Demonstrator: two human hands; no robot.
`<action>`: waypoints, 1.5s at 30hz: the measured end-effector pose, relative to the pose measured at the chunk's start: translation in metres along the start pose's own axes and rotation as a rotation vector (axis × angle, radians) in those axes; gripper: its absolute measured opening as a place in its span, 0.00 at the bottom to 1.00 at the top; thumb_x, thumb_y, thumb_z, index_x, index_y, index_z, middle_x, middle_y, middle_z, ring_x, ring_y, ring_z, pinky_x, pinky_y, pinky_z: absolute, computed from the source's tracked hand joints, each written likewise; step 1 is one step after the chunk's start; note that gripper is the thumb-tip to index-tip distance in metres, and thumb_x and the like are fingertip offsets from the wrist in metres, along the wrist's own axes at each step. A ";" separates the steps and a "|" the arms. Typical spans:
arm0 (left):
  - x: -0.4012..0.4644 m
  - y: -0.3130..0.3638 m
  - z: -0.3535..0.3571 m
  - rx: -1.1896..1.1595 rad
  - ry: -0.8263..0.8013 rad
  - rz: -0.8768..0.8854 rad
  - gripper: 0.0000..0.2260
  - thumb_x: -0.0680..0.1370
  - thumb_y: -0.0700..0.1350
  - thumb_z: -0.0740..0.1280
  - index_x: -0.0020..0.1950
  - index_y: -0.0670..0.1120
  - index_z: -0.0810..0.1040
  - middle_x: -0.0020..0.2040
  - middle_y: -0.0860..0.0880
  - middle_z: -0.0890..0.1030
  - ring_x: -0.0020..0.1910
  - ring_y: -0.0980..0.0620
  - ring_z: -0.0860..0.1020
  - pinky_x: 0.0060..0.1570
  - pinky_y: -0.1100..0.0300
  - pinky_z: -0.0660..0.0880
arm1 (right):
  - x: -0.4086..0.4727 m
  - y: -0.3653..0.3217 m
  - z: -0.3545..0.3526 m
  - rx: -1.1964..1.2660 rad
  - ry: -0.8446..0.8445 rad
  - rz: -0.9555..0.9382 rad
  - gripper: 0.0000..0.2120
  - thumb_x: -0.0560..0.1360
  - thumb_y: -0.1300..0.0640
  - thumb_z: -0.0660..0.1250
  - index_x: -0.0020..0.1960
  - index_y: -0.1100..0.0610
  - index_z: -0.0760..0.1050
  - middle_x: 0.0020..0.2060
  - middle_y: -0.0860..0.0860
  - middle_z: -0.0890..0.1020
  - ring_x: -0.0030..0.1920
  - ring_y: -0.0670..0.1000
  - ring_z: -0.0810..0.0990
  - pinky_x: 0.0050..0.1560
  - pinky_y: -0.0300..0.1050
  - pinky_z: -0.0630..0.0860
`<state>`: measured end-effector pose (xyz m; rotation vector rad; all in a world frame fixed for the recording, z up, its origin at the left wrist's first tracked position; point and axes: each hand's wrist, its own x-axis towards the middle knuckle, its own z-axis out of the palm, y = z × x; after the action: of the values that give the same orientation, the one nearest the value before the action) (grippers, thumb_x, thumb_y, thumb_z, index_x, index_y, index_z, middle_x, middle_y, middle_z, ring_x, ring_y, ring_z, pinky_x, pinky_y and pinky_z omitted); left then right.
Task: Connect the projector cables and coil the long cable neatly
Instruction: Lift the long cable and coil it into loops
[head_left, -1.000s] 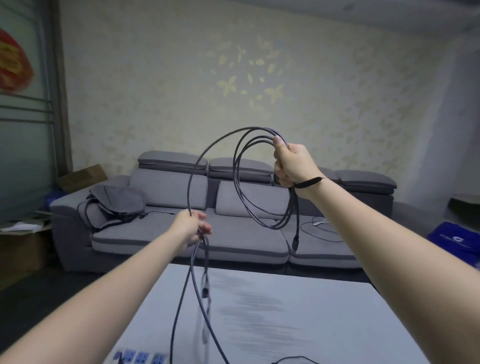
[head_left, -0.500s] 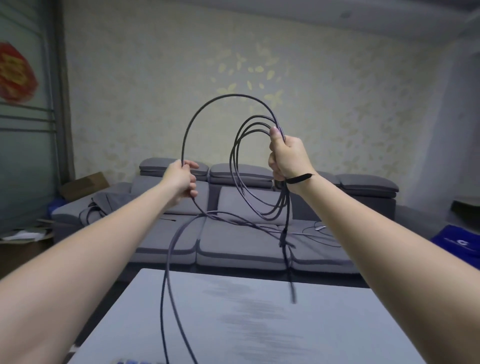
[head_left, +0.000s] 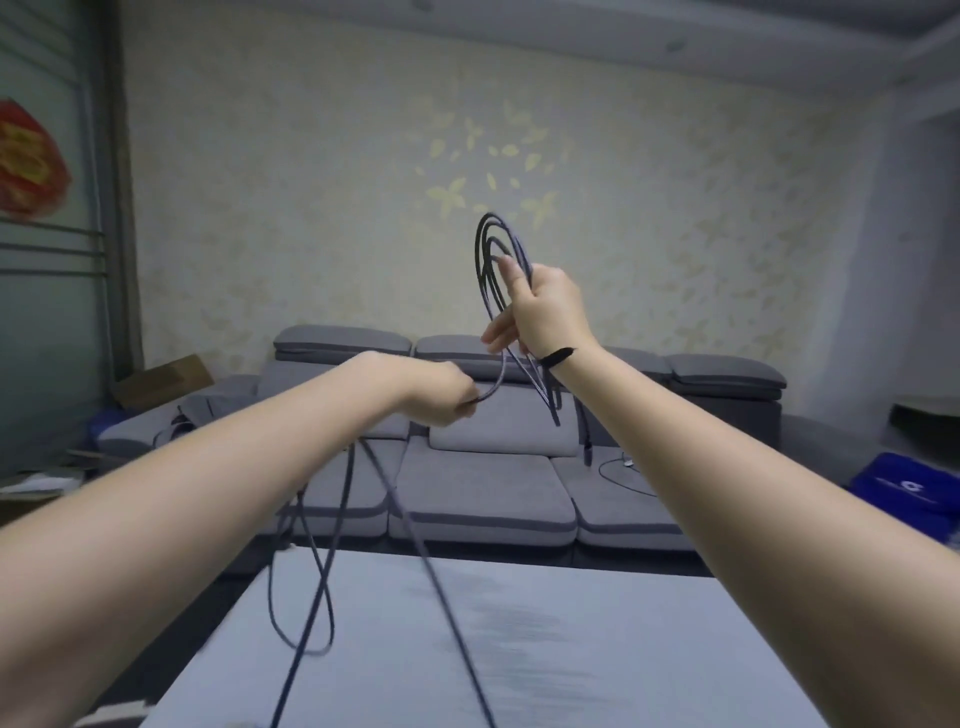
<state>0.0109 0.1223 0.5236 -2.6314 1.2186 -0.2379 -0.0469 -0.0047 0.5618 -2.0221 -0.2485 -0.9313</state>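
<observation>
Black and limp, the long cable (head_left: 498, 270) likely handles light but springy (loops want to twist), so it is best gripped where they bunch. The right hand (head_left: 545, 312) holds the coil aloft, fingers loosened. The left hand (head_left: 436, 392), lower than half a second ago, pinches the next stretch.

Grey sofa (head_left: 483, 493) against leaf-patterned wall (head_left: 363, 208)

Grey sofa (head_left: 483, 483) beyond and below the fingers; pale surface (head_left: 571, 649) nearer, beneath them; cardboard box (head_left: 161, 379) far left; blue bag (head_left: 904, 488) far right; red ornament (head_left: 28, 166) upper left; leaf-patterned wall (head_left: 311, 208) behind.
</observation>
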 end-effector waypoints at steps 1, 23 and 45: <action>-0.003 0.002 -0.007 0.029 0.041 0.052 0.10 0.81 0.48 0.56 0.45 0.46 0.73 0.49 0.44 0.78 0.43 0.45 0.74 0.45 0.55 0.72 | -0.002 0.001 0.004 -0.069 -0.006 -0.002 0.22 0.82 0.47 0.53 0.51 0.67 0.72 0.31 0.63 0.83 0.30 0.59 0.83 0.27 0.44 0.77; -0.043 -0.066 0.001 -0.034 0.255 -0.047 0.07 0.69 0.54 0.73 0.41 0.52 0.81 0.31 0.58 0.72 0.32 0.55 0.72 0.28 0.64 0.64 | 0.009 0.013 0.002 -0.329 0.105 0.190 0.24 0.81 0.47 0.55 0.29 0.56 0.61 0.27 0.56 0.72 0.32 0.56 0.75 0.37 0.46 0.70; -0.056 -0.071 -0.015 -0.480 0.316 -0.040 0.16 0.75 0.33 0.64 0.51 0.52 0.83 0.72 0.50 0.65 0.74 0.51 0.56 0.68 0.62 0.55 | 0.036 -0.010 -0.004 0.011 0.254 0.197 0.22 0.80 0.46 0.56 0.31 0.55 0.61 0.27 0.53 0.66 0.36 0.57 0.71 0.33 0.47 0.62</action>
<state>0.0234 0.2077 0.5552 -3.1216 1.4763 -0.4301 -0.0285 -0.0072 0.5948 -1.8562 0.0832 -1.0444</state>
